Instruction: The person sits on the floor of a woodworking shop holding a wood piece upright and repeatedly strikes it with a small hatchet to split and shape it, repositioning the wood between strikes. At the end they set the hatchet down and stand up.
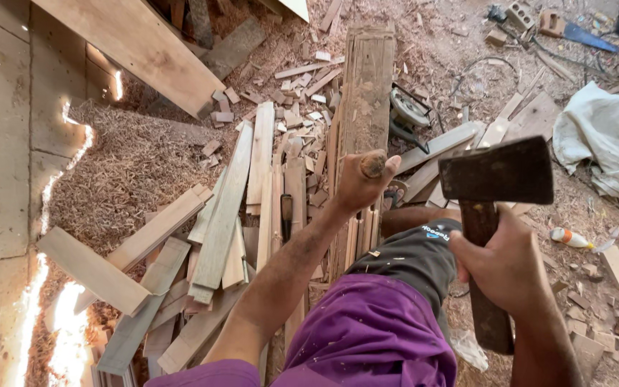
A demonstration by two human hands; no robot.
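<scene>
**Timber stood on end, hatchet raised beside it**

Wood shavings (120,161) lie heaped at about nine o'clock, with pale offcut boards (180,247) thrown loosely over them, as scrap dropped where it fell.

Toward the centre, a long rough plank (365,93) runs from the person's knees up to twelve o'clock. The left hand (362,180) is closed around its near end, the fingers wrapped over the top; that grip seems to keep the plank steady and upright, with the arm stretched out so the hand sits clear of the blade's side.

At about three o'clock the right hand (501,266) is clenched round the dark wooden handle of a hatchet (497,172), gripping just below the head, a short hold that gives close control. The rusty head hangs level, apart from the plank and just right of the left hand.

Further right, a white sack (603,136) lies on the littered floor, and a small bottle (571,238), possibly glue, rests near it.
</scene>
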